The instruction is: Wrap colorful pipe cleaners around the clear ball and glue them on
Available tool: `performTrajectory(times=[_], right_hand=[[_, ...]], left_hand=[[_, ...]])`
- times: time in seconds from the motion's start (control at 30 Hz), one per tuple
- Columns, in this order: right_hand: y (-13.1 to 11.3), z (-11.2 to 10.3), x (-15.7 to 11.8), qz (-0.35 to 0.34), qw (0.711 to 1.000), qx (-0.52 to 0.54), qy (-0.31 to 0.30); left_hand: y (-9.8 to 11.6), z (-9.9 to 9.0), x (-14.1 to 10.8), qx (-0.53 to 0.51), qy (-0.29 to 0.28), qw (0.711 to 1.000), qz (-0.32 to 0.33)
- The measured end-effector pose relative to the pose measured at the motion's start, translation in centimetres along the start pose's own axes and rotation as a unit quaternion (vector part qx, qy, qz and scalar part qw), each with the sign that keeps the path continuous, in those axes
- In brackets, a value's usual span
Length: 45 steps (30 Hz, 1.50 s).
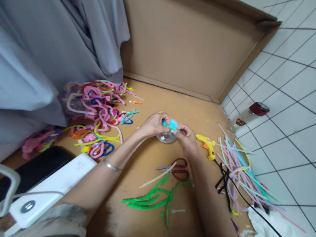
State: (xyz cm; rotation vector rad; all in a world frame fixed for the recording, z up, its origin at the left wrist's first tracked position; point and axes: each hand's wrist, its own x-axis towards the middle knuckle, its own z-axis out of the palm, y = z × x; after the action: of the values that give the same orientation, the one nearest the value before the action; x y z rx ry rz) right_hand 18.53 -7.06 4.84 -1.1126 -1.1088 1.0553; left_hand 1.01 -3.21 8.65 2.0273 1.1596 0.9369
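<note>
Between both hands is a small clear rounded container (166, 137) with a ribbed light-blue covering (171, 124) on top, which looks like coiled pipe cleaner. My left hand (157, 123) grips it from the left, thumb and fingers at the blue part. From the other side my right hand (187, 136) pinches the edge of the blue part. A bit of green shows under the blue near my left thumb; the fingertips hide part of it. Closer to me lie red-handled scissors (180, 169), a pale strip (157, 176) and several green pipe cleaners (150, 200).
A yellow glue gun (207, 145) lies right of my hands, its black cord running off right. Beyond it are loose pipe cleaners (237, 175) and a red-lidded glass bottle (248, 117). Tangled pink pipe cleaners (93, 98) and a white power bank (49, 189) sit left. Cardboard (185, 40) stands behind.
</note>
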Motion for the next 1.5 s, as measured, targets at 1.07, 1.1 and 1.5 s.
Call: performTrajectory(times=[1.07,1.1,1.5], right_hand=[[-0.9,-0.3,-0.3,0.004,0.999,-0.016,-0.028],[-0.9,-0.2,-0.3,0.004,1.0,-0.016,-0.026],[-0.8,-0.7,0.1,-0.014,0.998,-0.049,-0.039]], left_hand=[[0.3,0.0,-0.1,0.001,-0.004,1.0,0.004],[0.3,0.0,-0.1,0.001,-0.005,1.0,0.007],[0.4,-0.1,-0.2,-0.001,-0.001,1.0,0.004]])
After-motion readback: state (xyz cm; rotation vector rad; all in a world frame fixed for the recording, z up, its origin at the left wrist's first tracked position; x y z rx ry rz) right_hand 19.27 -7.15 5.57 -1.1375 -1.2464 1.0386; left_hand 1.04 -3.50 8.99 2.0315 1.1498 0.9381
